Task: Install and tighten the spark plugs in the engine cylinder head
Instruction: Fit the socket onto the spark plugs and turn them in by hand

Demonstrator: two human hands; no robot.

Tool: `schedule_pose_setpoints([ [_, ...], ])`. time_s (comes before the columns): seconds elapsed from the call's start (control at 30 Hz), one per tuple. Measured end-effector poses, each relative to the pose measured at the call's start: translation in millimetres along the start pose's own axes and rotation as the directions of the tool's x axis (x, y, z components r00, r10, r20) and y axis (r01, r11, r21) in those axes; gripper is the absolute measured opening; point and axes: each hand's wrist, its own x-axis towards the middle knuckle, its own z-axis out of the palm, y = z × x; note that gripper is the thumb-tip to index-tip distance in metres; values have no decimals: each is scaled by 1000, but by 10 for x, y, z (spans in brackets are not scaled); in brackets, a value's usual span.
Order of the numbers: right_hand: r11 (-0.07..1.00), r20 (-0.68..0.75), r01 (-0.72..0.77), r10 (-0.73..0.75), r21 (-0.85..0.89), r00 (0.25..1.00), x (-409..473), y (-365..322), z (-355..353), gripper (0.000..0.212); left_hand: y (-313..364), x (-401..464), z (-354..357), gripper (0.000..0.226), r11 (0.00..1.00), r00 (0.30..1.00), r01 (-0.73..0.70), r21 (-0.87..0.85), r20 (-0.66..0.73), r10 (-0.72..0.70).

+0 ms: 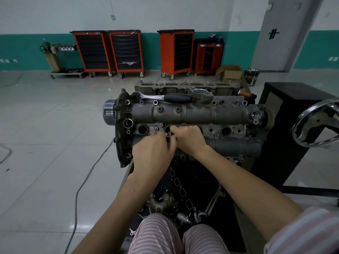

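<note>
Fingers [169,137] of both my hands pinch a small dark socket-like part, perhaps carrying a plug, at the cylinder head [192,114]'s second well from nine o'clock; next I'd seat it, then fetch the ratchet [165,97] at twelve o'clock.

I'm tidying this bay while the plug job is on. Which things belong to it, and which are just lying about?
In use: cylinder head; ratchet resting on it; small dark part held by left hand and right hand.
Lying about: tool carts; cardboard box; bucket; floor cable.
</note>
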Motion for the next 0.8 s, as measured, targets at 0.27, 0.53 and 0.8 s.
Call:
schedule_pose_setpoints([
  [0.27,1000,125,-26,26,4,992,5,-11,10,26,-39,-13,-36,34,995,999,-31,-98,-15,30],
  [0.53,1000,42,-8,8,7,999,-4,6,0,21,-18,-3,-47,33,1000,1000,-7,-18,-12,7],
  [0.8,999,139,-42,40,8,990,-3,8,15,26,-41,-15,-17,28,996,999,-44,-77,-30,42],
])
